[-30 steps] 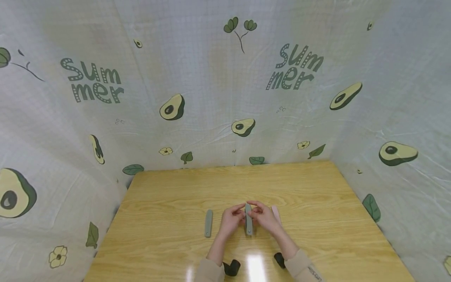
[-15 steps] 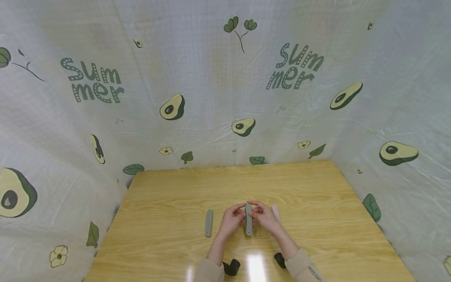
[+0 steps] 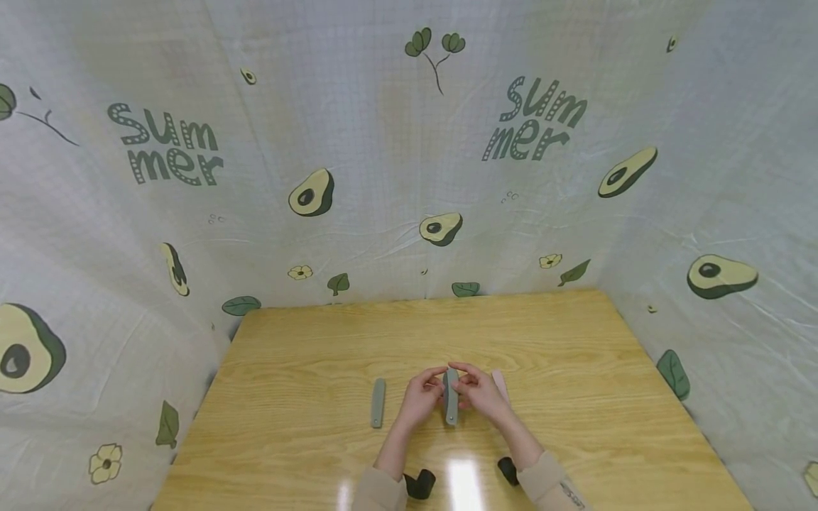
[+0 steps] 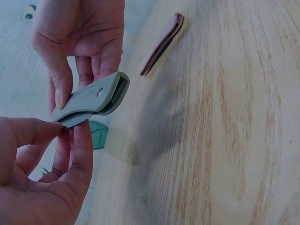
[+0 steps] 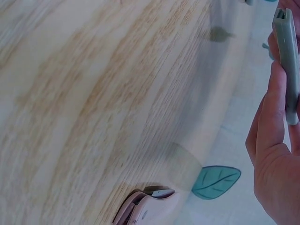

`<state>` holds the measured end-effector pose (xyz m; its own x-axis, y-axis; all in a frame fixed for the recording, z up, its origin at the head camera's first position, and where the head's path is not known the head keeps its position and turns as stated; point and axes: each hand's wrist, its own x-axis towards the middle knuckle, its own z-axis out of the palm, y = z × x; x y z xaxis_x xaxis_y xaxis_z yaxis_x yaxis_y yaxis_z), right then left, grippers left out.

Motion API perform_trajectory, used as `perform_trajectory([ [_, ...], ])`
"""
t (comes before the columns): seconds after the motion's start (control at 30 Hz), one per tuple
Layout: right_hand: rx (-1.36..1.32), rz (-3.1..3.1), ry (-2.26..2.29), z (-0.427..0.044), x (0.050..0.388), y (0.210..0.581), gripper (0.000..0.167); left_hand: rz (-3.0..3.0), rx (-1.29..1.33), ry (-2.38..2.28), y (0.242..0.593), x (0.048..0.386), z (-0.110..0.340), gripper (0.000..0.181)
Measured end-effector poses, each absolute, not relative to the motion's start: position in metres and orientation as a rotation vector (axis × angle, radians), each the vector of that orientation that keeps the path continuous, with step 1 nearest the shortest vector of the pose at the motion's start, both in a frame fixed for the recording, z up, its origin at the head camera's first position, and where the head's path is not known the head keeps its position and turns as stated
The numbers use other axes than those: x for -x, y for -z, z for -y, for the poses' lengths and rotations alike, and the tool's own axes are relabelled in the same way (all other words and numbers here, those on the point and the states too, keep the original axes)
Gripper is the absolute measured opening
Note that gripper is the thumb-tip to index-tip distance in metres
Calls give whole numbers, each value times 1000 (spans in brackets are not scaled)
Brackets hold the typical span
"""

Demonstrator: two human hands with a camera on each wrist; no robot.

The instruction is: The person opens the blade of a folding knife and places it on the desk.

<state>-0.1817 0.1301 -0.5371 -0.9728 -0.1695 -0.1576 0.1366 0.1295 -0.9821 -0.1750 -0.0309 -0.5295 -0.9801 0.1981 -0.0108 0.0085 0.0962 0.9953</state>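
A grey-green folding knife [image 3: 451, 410] is held between both hands, off the table, its long side running away from me. My right hand [image 3: 483, 399] grips the handle from the right, thumb on its face. From the other side my left hand [image 3: 418, 402] pinches the edge of the dark blade [image 4: 78, 120], which shows along the handle's slot in the left wrist view. Most of the blade is hidden inside the handle. In the right wrist view, the handle [image 5: 289, 70] appears edge-on in the fingers.
Another grey-green folding knife [image 3: 378, 403] lies left of the hands on the wooden table [image 3: 307, 355]. A pink folding knife [image 3: 501, 385] lies just beyond the right hand. Two black objects [image 3: 421, 485] are near the forearms. Patterned cloth [image 3: 371, 142] surrounds the table.
The held knife has turned slightly, so more of its darker left side shows. Both hands keep nearly the same place and hold.
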Motion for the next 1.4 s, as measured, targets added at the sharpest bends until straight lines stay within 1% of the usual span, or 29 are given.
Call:
perform_trajectory([
  [0.1, 58, -2166, 1924, -129, 177, 523, 41, -2200, -214, -2023, 531, 175, 32, 33],
  [0.23, 58, -2156, 1927, -129, 174, 519, 41, -2157, -200, -2021, 537, 178, 33, 32],
  [0.47, 21, -2156, 1947, -129, 173, 517, 38, -2178, -188, -2038, 571, 193, 32, 33],
  [0.8, -28, -2163, 1965, -132, 188, 554, 38, -2141, -131, -2034, 569, 192, 34, 36],
  [0.9, -23, -2164, 1960, -133, 188, 556, 39, -2137, -128, -2036, 564, 190, 34, 35],
  [1.1, -12, -2159, 1976, -133, 188, 557, 38, -2135, -130, -2054, 539, 179, 34, 32],
  [1.17, -17, -2163, 1984, -133, 188, 557, 38, -2137, -126, -2067, 536, 177, 35, 31],
  [1.23, -33, -2172, 1993, -133, 189, 557, 39, -2134, -115, -2087, 540, 179, 35, 31],
  [1.4, -92, -2187, 2021, -132, 189, 558, 39, -2103, -58, -2125, 562, 189, 34, 33],
])
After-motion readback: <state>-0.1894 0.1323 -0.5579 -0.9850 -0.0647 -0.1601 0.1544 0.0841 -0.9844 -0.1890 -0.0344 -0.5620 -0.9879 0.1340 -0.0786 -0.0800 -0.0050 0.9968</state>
